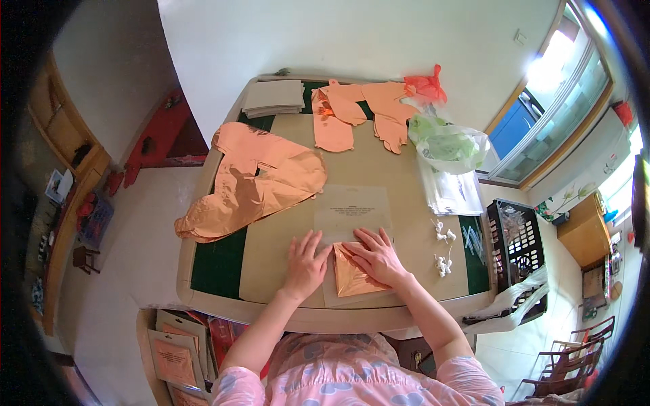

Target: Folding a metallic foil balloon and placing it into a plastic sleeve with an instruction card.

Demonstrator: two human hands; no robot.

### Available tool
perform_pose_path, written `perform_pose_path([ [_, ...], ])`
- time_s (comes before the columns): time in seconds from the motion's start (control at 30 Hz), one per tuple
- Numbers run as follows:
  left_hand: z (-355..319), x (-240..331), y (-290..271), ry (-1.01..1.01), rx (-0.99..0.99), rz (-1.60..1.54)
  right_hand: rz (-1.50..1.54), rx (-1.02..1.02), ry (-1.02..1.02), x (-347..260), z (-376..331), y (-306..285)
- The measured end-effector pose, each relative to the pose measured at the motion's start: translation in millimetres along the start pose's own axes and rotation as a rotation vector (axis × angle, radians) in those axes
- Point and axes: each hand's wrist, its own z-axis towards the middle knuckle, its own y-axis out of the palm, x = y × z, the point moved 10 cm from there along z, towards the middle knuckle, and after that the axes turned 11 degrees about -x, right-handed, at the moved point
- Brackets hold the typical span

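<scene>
Near the table's front edge lies a clear plastic bag (374,203) with dark print. A folded square of shiny rose-gold foil (349,279) sits at its near half; whether it is inside the bag or on top, I cannot tell. My right hand (380,259) rests on the foil's upper right, fingers stretched out flat. To the left, my left hand (306,265) lies open on the bag's left edge, its fingertips beside the foil. A large pile of flat rose-gold foil balloons (271,179) spreads over the table's left side.
More foil balloons (389,111) lie at the back, next to a stack of grey cards (273,98). On the right are a pale green plastic bag (443,141), clear bags (452,193), small white string bundles (443,264), white straws (472,238) and a black crate (514,237). A box of packed foil (175,358) stands below left.
</scene>
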Motion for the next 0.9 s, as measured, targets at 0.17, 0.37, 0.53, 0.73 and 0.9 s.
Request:
perform_pose_path([
  [0.17,0.1,4.2,3.5,0.018,-0.044,0.039,0.006,-0.002,-0.006,0.1,-1.2,0.6],
  [0.37,10.0,9.5,8.0,0.03,-0.15,0.072,-0.003,-0.015,-0.009,-0.4,-0.6,1.3],
  [0.53,10.2,8.8,8.4,0.06,-0.15,0.05,-0.013,-0.013,-0.017,2.5,-1.5,4.1],
  [0.73,-0.8,-1.1,-13.3,0.042,0.113,-0.214,0.004,-0.02,-0.003,2.6,-1.4,5.5],
  [0.9,1.1,17.6,-17.0,0.11,0.053,-0.088,-0.038,-0.013,-0.013,4.5,-1.8,7.7],
])
